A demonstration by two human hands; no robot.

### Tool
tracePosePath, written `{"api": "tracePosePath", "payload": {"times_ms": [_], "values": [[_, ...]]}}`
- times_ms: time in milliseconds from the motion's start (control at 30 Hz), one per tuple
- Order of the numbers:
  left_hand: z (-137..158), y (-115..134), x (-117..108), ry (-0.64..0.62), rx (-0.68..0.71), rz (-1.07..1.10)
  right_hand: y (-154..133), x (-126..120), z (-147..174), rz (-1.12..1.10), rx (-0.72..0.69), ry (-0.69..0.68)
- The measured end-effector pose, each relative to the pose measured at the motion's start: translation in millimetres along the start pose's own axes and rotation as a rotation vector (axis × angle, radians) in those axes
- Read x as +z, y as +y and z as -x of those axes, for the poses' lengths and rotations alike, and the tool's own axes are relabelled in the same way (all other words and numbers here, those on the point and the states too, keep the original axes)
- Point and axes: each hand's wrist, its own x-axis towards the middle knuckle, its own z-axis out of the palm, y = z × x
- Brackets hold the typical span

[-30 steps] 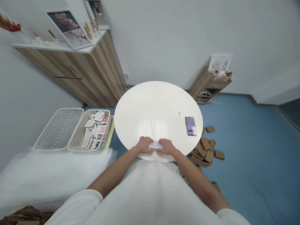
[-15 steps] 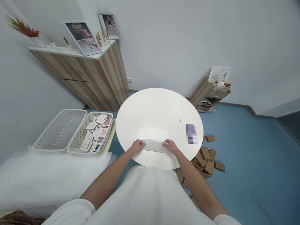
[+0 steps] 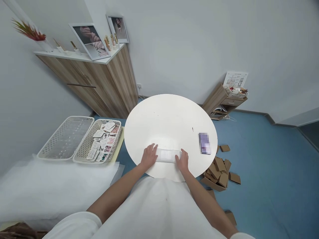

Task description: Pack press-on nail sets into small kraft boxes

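Note:
A white foam sheet (image 3: 166,155), folded into a flat strip, lies on the round white table (image 3: 171,116) near its front edge. My left hand (image 3: 149,156) is at the strip's left end, thumb against it and fingers bent over the tabletop. At the right end, my right hand (image 3: 182,161) has its thumb on the strip and its fingers around the end. Whether anything is wrapped inside the strip cannot be seen. To the right on the table lies a blurred purple item (image 3: 204,143).
Left of the table stand a white basket of printed cards (image 3: 99,139) and a basket of clear plastic pieces (image 3: 66,137). White sheets (image 3: 62,189) are piled before them. Cardboard boxes (image 3: 216,174) lie on the floor at right. A wooden cabinet (image 3: 99,83) stands behind.
The sheet was held by its edge with a flap raised; now it is a shorter, flat strip. Both hands have shifted slightly right, with fingers reaching farther over the ends.

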Motion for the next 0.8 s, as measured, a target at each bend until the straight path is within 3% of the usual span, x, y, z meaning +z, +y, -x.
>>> {"api": "tracePosePath", "payload": {"times_ms": [100, 200, 333, 500, 667, 800], "values": [[2.1, 16.8, 8.6, -0.075, 0.273, 0.009, 3.6, 2.5, 10.9, -0.094, 0.098, -0.043], [1.3, 24.5, 20.0, -0.135, 0.287, -0.017, -3.4, 1.4, 7.6, -0.205, 0.237, -0.213], [-1.5, 21.8, 26.0, -0.144, 0.294, -0.040, -16.8, -3.8, -4.8, -0.270, 0.240, -0.335], [-2.3, 18.0, 25.2, -0.142, 0.317, -0.047, -16.6, -6.6, -5.2, -0.321, 0.223, -0.321], [1.6, 19.3, 31.1, -0.129, 0.364, -0.034, -2.9, -3.1, 2.8, -0.425, 0.392, -0.206], [8.2, 27.9, 39.3, -0.105, 0.394, -0.008, 7.1, -3.7, 13.0, -0.497, 0.446, -0.212]]}}
